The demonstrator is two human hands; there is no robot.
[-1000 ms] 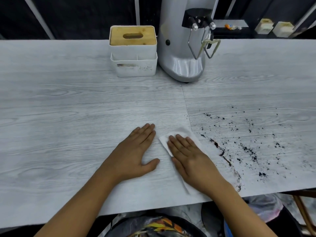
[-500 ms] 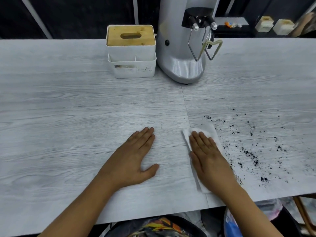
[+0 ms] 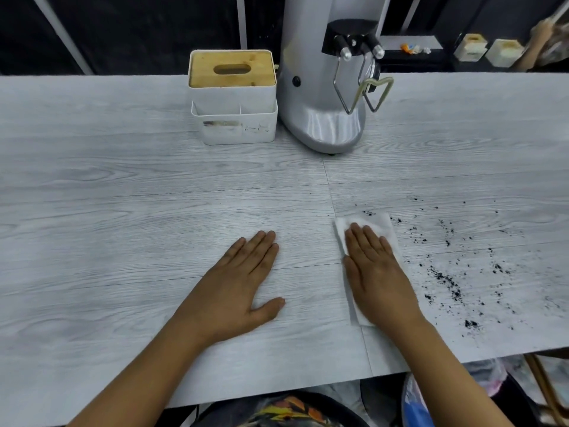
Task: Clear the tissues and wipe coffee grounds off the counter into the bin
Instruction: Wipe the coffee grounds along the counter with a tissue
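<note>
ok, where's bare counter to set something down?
Bare: the whole stretch left of the left hand, and the band between the hands and the tissue box. Crowded: coffee grounds speckle the counter right of the tissue under the right hand; the grinder fills the back centre.

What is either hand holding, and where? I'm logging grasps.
Nothing is gripped. The right hand presses flat on the tissue's middle; the left hand rests on the counter.

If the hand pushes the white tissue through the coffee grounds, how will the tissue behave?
The tissue looks thin and floppy, so it probably bunches where the flat right hand does not press. Being light, it likely slides easily on the smooth counter, pushing the loose grounds.
</note>
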